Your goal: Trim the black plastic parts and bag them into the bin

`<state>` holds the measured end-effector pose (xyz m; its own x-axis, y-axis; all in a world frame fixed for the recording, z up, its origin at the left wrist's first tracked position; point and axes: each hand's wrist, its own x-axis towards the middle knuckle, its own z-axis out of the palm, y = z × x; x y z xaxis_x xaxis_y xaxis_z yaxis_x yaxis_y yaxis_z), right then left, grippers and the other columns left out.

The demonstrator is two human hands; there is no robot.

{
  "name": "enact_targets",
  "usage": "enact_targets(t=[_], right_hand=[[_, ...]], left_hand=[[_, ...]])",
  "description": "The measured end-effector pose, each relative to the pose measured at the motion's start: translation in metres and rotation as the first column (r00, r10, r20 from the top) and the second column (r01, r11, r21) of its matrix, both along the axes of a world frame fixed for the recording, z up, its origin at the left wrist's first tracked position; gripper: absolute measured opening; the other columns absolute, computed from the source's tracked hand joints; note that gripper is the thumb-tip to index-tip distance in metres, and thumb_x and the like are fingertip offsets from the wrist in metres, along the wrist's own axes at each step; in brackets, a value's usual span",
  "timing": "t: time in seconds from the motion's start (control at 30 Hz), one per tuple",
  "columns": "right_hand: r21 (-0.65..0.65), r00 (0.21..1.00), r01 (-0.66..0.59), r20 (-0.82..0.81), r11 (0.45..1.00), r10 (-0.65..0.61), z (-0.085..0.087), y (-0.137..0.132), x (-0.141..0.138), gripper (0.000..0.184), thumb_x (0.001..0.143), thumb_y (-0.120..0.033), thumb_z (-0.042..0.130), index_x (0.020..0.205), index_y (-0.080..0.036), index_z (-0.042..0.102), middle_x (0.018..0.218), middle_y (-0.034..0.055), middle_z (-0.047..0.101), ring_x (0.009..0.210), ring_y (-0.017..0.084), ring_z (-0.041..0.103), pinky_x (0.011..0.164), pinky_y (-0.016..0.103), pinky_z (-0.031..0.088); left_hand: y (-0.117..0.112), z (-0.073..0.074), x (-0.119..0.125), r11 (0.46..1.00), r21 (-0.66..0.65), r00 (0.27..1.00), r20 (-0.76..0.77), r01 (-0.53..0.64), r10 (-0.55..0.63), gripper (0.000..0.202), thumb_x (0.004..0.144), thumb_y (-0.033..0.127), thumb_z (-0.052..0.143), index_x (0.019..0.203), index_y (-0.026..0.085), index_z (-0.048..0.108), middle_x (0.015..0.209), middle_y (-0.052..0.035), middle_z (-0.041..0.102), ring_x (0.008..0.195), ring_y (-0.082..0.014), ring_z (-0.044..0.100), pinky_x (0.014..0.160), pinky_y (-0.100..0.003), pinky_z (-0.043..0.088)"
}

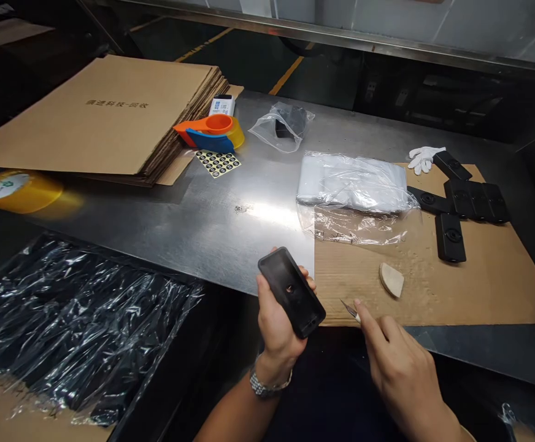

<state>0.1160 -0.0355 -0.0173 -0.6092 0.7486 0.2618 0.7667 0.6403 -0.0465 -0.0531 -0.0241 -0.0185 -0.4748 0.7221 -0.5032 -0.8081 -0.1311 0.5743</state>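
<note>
My left hand (277,319) grips a flat black rectangular plastic part (291,291) upright over the table's near edge, a watch on that wrist. My right hand (399,362) is closed in a pinch on a small metal blade (350,310), its tip pointing toward the black part a short way off. Several more black parts (461,202) lie on a brown cardboard sheet (479,288) at the right. A beige wedge-shaped piece (391,279) lies on that sheet just beyond my right hand.
A stack of clear plastic bags (353,181) lies mid-table, a white glove (423,158) behind it. Flat cartons (106,113), an orange-blue tape dispenser (212,132), a sticker sheet (218,162) and a bagged black item (283,126) sit at the back left. Yellow tape roll (16,190) left; a bin of bagged black parts (74,325) below.
</note>
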Motion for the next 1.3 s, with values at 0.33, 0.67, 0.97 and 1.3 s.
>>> enact_targets(t=[0.33, 0.67, 0.97, 1.3], right_hand=[[-0.036, 0.99, -0.134, -0.038, 0.99, 0.133, 0.017, -0.002, -0.002, 0.032, 0.094, -0.025, 0.038, 0.115, -0.014, 0.06, 0.06, -0.0001, 0.047, 0.052, 0.01, 0.045, 0.052, 0.025, 0.03], [-0.019, 0.99, -0.141, -0.024, 0.99, 0.14, 0.016, -0.005, -0.001, 0.031, 0.094, -0.026, 0.038, 0.114, -0.015, 0.06, 0.059, -0.0009, 0.047, 0.051, 0.01, 0.044, 0.051, 0.025, 0.029], [0.031, 0.993, -0.115, 0.015, 0.993, 0.115, 0.015, -0.006, -0.001, 0.032, 0.095, -0.025, 0.036, 0.111, -0.016, 0.062, 0.057, -0.0006, 0.047, 0.05, 0.01, 0.043, 0.052, 0.026, 0.028], [-0.051, 0.985, -0.156, -0.088, 0.986, 0.151, 0.018, 0.002, 0.002, 0.031, 0.095, -0.022, 0.035, 0.107, -0.012, 0.063, 0.057, -0.0017, 0.049, 0.048, 0.008, 0.044, 0.05, 0.024, 0.029]], left_hand=[[0.0, 0.007, -0.002, 0.988, 0.043, 0.979, 0.131, 0.151, -0.155, 0.047, 0.088, 0.052, 0.027, 0.118, 0.024, 0.05, 0.074, -0.0027, 0.056, 0.057, -0.0132, 0.054, 0.045, -0.022, 0.045], [-0.003, 0.005, 0.002, 0.988, 0.076, 0.99, 0.036, 0.133, -0.136, 0.051, 0.085, 0.055, 0.034, 0.129, 0.031, 0.04, 0.075, -0.0018, 0.059, 0.059, -0.0127, 0.055, 0.053, -0.022, 0.046], [-0.004, 0.004, 0.005, 0.988, 0.069, 0.99, -0.005, 0.139, -0.139, 0.055, 0.083, 0.057, 0.038, 0.132, 0.031, 0.037, 0.076, -0.0018, 0.059, 0.06, -0.0132, 0.056, 0.054, -0.024, 0.047], [-0.002, 0.005, 0.001, 0.974, 0.012, 0.974, -0.035, 0.225, -0.225, 0.053, 0.086, 0.054, 0.034, 0.132, 0.027, 0.037, 0.077, -0.0039, 0.06, 0.059, -0.0126, 0.056, 0.053, -0.023, 0.047]])
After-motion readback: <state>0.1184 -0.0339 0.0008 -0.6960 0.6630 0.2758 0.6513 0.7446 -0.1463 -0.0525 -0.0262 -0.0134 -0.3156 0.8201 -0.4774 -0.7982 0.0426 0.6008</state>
